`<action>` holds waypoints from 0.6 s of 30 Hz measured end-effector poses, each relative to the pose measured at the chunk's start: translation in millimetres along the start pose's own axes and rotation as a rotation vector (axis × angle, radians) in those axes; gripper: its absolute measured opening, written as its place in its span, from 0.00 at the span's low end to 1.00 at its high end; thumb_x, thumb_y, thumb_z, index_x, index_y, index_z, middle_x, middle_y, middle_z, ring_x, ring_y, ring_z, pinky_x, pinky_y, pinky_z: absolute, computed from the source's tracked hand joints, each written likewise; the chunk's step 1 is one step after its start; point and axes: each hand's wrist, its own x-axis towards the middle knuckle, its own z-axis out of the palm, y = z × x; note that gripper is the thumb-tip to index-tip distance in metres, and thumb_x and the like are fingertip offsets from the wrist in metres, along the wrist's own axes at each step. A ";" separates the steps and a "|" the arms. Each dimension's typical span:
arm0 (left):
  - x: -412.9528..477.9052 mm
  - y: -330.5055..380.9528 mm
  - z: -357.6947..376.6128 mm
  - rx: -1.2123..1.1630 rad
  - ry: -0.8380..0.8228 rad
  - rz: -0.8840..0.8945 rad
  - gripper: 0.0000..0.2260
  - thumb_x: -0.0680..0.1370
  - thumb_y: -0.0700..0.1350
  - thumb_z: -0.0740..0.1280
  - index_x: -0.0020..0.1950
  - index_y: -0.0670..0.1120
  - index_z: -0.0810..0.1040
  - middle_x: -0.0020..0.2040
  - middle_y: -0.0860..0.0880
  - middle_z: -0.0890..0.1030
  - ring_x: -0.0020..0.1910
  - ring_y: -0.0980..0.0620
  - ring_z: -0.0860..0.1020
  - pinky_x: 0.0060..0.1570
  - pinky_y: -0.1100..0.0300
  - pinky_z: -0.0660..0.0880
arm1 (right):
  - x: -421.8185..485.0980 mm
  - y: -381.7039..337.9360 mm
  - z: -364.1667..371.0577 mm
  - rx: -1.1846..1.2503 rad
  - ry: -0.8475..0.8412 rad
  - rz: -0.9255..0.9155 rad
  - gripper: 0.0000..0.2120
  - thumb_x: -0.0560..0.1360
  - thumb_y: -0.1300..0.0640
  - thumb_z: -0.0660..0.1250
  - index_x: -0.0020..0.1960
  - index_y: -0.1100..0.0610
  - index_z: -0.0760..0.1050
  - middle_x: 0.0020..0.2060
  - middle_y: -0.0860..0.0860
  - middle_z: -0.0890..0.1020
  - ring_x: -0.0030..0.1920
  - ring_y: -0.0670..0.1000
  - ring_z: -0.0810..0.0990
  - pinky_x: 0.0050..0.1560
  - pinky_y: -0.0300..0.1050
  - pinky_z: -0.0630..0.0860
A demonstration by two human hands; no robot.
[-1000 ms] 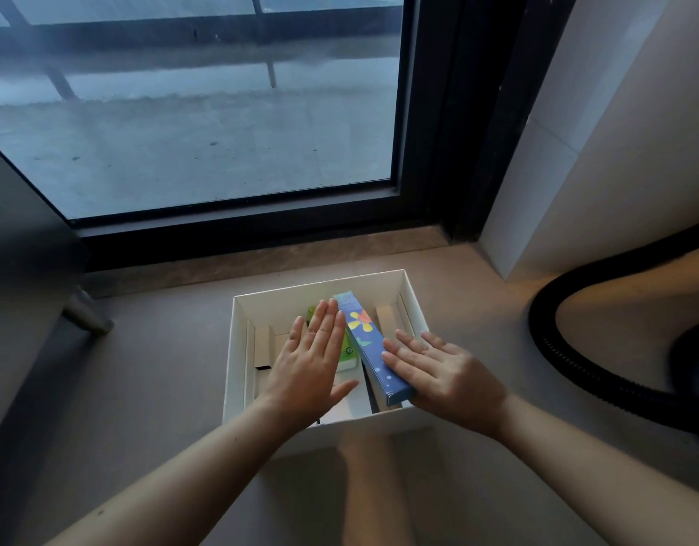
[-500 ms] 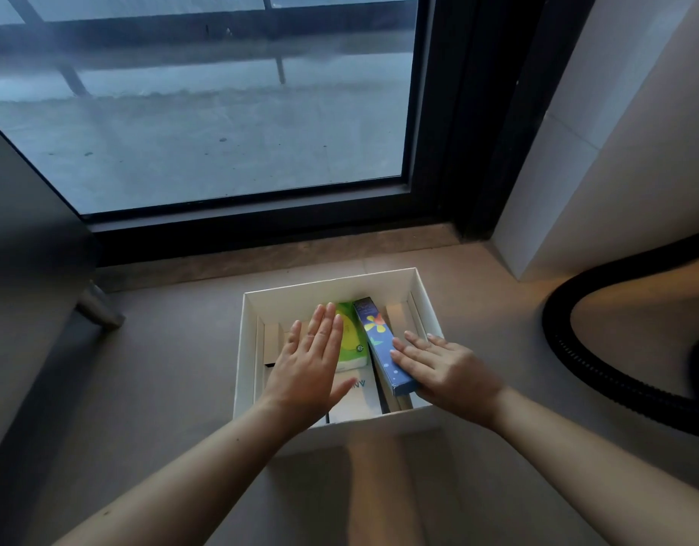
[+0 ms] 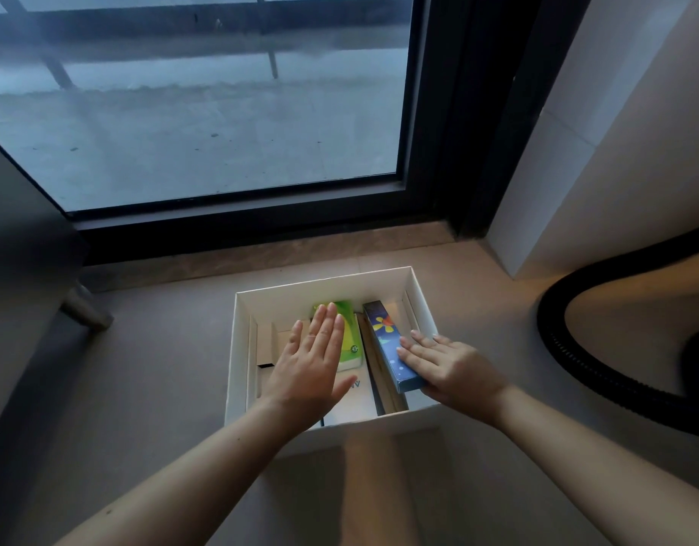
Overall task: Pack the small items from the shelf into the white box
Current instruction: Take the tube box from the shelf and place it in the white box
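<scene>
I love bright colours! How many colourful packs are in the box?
2: green pack under the left hand, blue pack under the right hand. Others may hide beneath.

The left arm (image 3: pixel 182 478) and right arm (image 3: pixel 596 455) are stretching forward and inward, the left hand (image 3: pixel 312 368) lying flat, palm down, fingers straight and together, thumb out, the right hand (image 3: pixel 454 366) lying flat too, fingers slightly spread, pointing left.

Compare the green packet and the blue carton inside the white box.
The green packet is short and broad; the blue carton is long and slim, with a flower print. The left hand covers part of the green packet; the right hand touches the blue carton. Both lie in the white box.
</scene>
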 end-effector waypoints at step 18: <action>-9.3 -8.6 -1.4 -0.006 -0.030 -0.038 0.37 0.64 0.56 0.77 0.64 0.35 0.72 0.64 0.37 0.72 0.63 0.40 0.71 0.57 0.41 0.69 | 27.0 1.1 17.4 -0.052 -0.394 0.093 0.29 0.72 0.58 0.70 0.70 0.61 0.66 0.68 0.59 0.69 0.67 0.59 0.69 0.65 0.49 0.69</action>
